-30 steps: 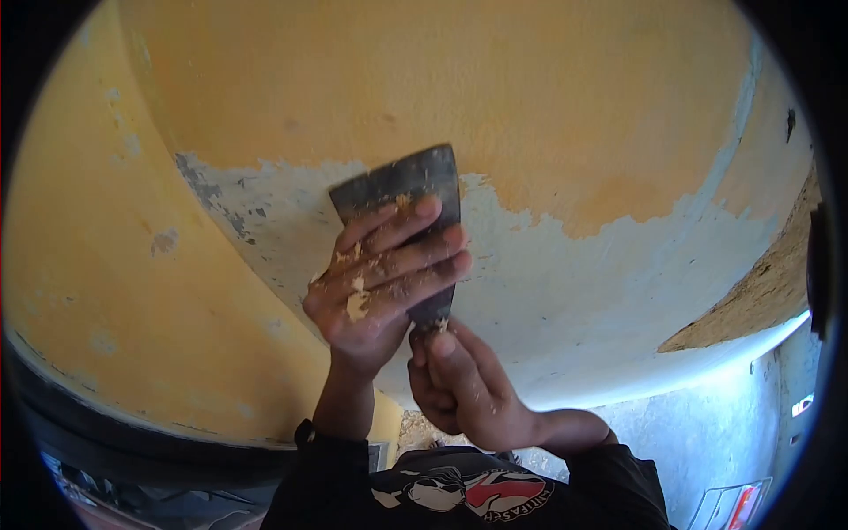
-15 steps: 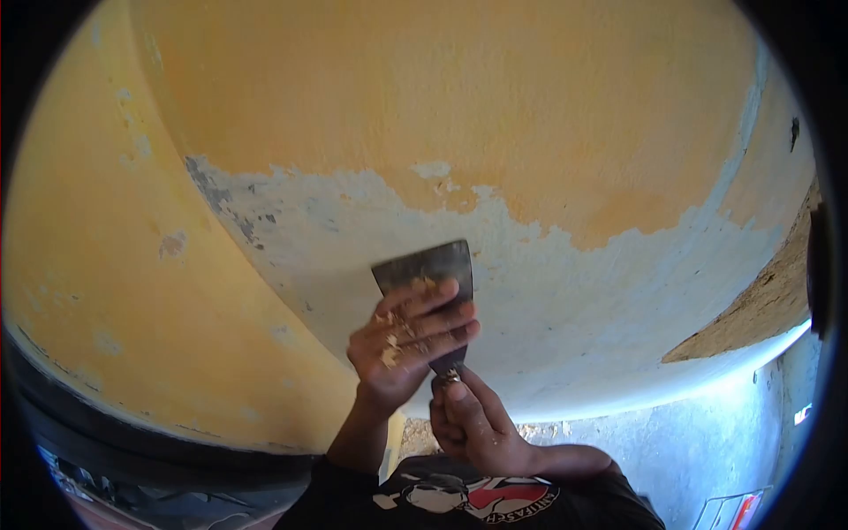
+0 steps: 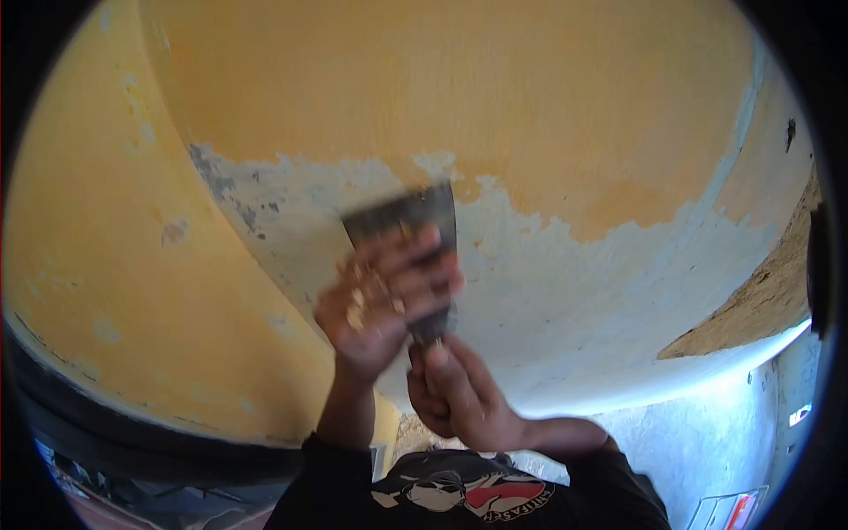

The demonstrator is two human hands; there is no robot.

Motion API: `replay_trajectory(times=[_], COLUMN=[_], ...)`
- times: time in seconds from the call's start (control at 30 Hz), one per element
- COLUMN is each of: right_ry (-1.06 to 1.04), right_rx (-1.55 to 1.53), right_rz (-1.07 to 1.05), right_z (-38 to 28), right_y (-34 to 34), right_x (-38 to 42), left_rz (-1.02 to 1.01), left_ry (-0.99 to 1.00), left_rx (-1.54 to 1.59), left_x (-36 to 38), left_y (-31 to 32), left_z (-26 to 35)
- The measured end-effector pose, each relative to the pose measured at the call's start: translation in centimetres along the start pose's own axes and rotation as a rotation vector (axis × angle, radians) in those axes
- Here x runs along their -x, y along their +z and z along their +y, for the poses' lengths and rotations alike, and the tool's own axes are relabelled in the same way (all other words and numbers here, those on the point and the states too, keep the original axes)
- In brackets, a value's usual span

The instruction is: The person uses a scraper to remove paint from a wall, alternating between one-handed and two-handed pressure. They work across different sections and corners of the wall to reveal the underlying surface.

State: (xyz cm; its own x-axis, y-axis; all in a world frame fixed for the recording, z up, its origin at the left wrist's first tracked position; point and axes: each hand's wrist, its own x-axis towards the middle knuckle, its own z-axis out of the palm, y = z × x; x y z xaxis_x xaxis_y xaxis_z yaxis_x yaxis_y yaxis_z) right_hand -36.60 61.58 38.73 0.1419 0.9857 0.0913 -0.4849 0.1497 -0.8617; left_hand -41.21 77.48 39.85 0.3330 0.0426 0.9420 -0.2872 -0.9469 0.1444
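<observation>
A wide scraper (image 3: 420, 210) with a dark flat blade lies against the wall, its top edge near the ragged border of the yellow paint (image 3: 530, 115). My right hand (image 3: 468, 402) is closed around its handle below the blade. My left hand (image 3: 384, 291) lies across the blade with its fingers stretched out; paint flakes cling to its back, and its thumb is hidden. The left hand and blade are slightly blurred. Around the scraper the wall shows bare whitish plaster (image 3: 548, 300).
A yellow wall section (image 3: 177, 291) stands at the left, meeting the scraped wall at a corner. Rough brown patch (image 3: 751, 309) shows at the right. A dark band (image 3: 132, 446) runs along the lower left, and a red-and-white object (image 3: 742, 508) is at the lower right.
Both hands and the scraper have moved up and to the left along the wall. The blade's edge is now closer to the yellow paint border. The grip looks the same.
</observation>
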Motion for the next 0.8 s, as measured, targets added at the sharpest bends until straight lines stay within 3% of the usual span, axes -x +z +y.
replay_trajectory(times=[0.07,0.23,0.47,0.53,0.6,0.63,0.73,0.77,0.8], right_ry=[0.005,0.061,-0.023,0.065,0.051,0.035,0.013,-0.013,-0.037], right_rx=[-0.028,-0.09,-0.07,-0.125,-0.115,-0.104,-0.087,-0.051,-0.011], right_rz=[-0.065,-0.022,-0.095,-0.037,-0.011,-0.049,-0.05,-0.062,-0.077], right_z=[-0.9,1.1,-0.6,1.8,2.0,1.5,-0.8,-1.1,-1.4], right_y=[0.4,-0.4,1.1,-0.2,-0.8,-0.6,1.2,1.5,1.7], right_x=[-0.7,0.9,-0.8,0.8,0.7,0.5,-1.3,-1.8,-2.0], left_rz=[0.085,0.027,0.043,-0.02,-0.017,-0.014,-0.195,-0.312,-0.306], left_ry=[0.123,-0.063,0.084,0.039,-0.251,-0.256,0.317,0.434,0.428], left_rx=[-0.121,-0.007,-0.092,-0.117,0.089,0.09,-0.251,-0.463,-0.464], left_x=[-2.4,3.0,-1.4,2.3,4.5,3.5,-2.4,-2.6,-2.3], left_y=[-1.1,0.6,-1.8,-0.9,0.7,0.2,-3.2,-4.0,-3.8], left_z=[0.3,1.4,0.6,1.0,0.9,0.9,-1.1,-2.4,-2.5])
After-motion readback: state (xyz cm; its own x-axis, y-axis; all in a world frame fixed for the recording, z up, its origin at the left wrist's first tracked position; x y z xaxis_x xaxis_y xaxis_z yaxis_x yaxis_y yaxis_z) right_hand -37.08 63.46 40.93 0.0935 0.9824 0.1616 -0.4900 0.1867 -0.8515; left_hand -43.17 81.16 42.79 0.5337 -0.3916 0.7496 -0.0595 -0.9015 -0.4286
